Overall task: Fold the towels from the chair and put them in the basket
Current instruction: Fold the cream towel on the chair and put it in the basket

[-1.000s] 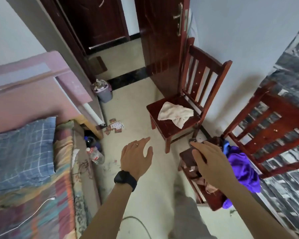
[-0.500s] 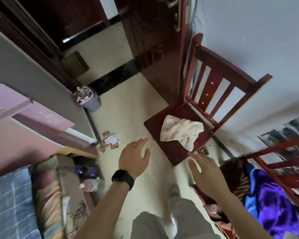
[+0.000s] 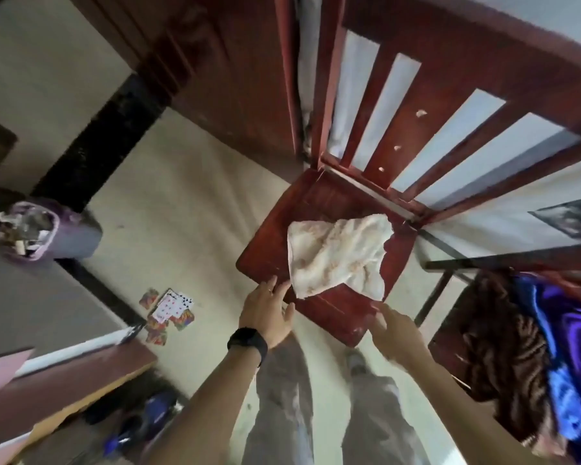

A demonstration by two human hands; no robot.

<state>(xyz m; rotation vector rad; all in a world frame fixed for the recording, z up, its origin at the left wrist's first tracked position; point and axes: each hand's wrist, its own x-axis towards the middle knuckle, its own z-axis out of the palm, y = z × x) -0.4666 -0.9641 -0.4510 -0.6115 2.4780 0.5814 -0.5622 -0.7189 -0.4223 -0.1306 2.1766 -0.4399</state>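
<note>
**Towel's on the chair, both hands about to go for it**

So the crumpled cream towel (image 3: 336, 256) is sitting on the seat of the red wooden chair (image 3: 269, 239), over toward the back-right side. One floppy corner hangs over the seat's right edge. It's dumped in a heap, not laid flat, so my guess is it needs shaking out before any folding can happen.

The left hand (image 3: 265, 313), the one with a dark watch (image 3: 248, 342) on the wrist, is out over the front edge of the seat. Its fingers are straight and relaxed, tips just beside the towel's near-left corner and grasping nothing. The right hand (image 3: 396, 333) is blurry, but its fingers look released too, pointed at the hanging corner. Neither hand plainly touches the cloth. One hand per corner makes sense to me: lift it by two corners and it falls open by itself.

No basket anywhere in view, so that part of the job is for later.

Other stuff: some playing cards (image 3: 170, 308) scattered on the floor (image 3: 182, 196), a purple bin (image 3: 44, 233) full of rubbish, and a second chair (image 3: 450, 340) on the right piled with purple-blue clothes (image 3: 564, 347).

Writing-wise there's nothing I can read. The cards show red and black pips but they're too small to make out, and I see no brand on the watch or the towel.
</note>
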